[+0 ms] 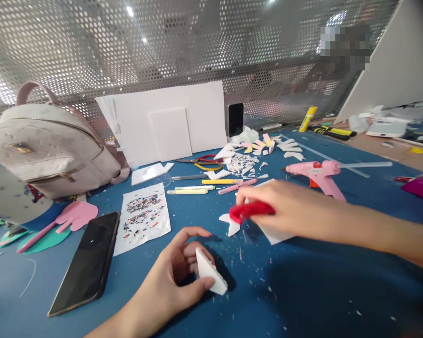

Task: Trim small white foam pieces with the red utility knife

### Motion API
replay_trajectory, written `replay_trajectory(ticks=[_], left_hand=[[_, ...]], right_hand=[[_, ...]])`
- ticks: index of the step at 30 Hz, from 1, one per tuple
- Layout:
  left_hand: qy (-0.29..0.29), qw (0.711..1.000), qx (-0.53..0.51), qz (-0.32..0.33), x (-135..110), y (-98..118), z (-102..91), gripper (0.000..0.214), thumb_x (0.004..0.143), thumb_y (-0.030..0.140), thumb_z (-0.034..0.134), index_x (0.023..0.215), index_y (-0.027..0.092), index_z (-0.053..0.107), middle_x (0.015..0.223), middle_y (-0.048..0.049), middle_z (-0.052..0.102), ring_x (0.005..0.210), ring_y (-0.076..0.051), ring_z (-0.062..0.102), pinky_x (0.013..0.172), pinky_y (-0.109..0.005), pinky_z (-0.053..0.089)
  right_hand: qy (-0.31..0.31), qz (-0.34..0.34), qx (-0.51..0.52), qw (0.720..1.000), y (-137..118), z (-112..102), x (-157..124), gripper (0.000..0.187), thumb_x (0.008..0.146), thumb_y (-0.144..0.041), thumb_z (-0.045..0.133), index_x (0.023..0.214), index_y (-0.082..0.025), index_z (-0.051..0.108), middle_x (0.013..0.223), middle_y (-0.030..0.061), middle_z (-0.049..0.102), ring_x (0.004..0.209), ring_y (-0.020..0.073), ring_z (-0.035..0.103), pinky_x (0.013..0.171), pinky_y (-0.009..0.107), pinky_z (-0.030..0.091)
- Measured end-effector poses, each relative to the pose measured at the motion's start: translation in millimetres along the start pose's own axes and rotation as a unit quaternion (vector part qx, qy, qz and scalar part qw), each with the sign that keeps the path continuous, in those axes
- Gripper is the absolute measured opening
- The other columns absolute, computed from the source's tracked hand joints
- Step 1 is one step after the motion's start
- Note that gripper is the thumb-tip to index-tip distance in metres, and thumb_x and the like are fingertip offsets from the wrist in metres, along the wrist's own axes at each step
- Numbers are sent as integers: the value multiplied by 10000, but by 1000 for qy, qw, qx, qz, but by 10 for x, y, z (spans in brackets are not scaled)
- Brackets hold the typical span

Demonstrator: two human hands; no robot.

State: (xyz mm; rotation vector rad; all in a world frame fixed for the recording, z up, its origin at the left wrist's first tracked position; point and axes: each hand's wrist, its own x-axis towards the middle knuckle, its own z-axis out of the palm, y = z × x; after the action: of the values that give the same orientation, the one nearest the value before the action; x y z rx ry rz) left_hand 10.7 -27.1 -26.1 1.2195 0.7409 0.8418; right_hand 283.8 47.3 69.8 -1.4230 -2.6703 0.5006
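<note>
Between the thumb and fingers of my left hand [183, 272] is a small white foam piece [209, 272], pointed at its upper end and tilted above the table. My right hand [268, 206] is closed around a red-handled tool [250, 212]; motion blurs the hand, and I cannot make out a blade. Just below the tool's end lies a white foam scrap [231, 224] with an irregular edge. A white sheet [275, 232] is partly covered by my right hand and wrist.
A black phone [86, 263] and a paper with coloured bits [144, 239] lie left. Behind are markers [192, 191], scissors [207, 162] and foam scraps [243, 164]. A pink glue gun [319, 174] sits right, beyond my forearm. A backpack [56, 136] stands at left.
</note>
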Motion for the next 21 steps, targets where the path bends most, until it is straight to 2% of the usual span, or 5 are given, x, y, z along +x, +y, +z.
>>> replay_trajectory(ticks=[2, 9, 13, 17, 21], left_hand=[[22, 1000, 10, -18, 16, 2, -11, 616, 850, 425, 863, 1294, 227, 484, 854, 30, 640, 730, -95, 593, 702, -201, 452], [50, 988, 131, -62, -20, 185, 45, 210, 882, 346, 804, 947, 162, 726, 833, -16, 699, 758, -119, 611, 712, -205, 457], [21, 942, 334, 11, -70, 224, 42, 229, 951, 334, 725, 1168, 265, 749, 1058, -22, 719, 810, -128, 642, 772, -213, 514], [4, 893, 437, 104, -117, 231, -69, 251, 1040, 308, 610, 1287, 290, 649, 1226, -39, 701, 1060, -164, 694, 958, -240, 531], [-19, 840, 498, 215, -141, 210, -190, 148, 1061, 219, 547, 1151, 241, 663, 1086, -45, 726, 976, -159, 696, 890, -236, 539]], right_hand=[[109, 42, -166, 979, 164, -77, 95, 116, 901, -234, 597, 992, -212, 665, 714, 28, 649, 598, 197, 573, 533, 293, 275], [191, 59, -232, 952, 430, -97, 345, 214, 878, -124, 503, 905, -116, 715, 677, 135, 655, 599, 250, 588, 555, 340, 276], [226, -41, -166, 959, 262, -161, 269, 277, 869, -185, 533, 1053, -199, 740, 894, 95, 755, 789, 270, 674, 645, 354, 413], [332, -161, -57, 928, 87, -250, 92, 245, 978, -291, 459, 925, -223, 688, 1002, 84, 712, 933, 257, 653, 847, 387, 469], [262, -178, 152, 936, -63, -226, -104, 358, 1087, -381, 443, 839, -247, 664, 885, 45, 685, 868, 229, 662, 868, 368, 483]])
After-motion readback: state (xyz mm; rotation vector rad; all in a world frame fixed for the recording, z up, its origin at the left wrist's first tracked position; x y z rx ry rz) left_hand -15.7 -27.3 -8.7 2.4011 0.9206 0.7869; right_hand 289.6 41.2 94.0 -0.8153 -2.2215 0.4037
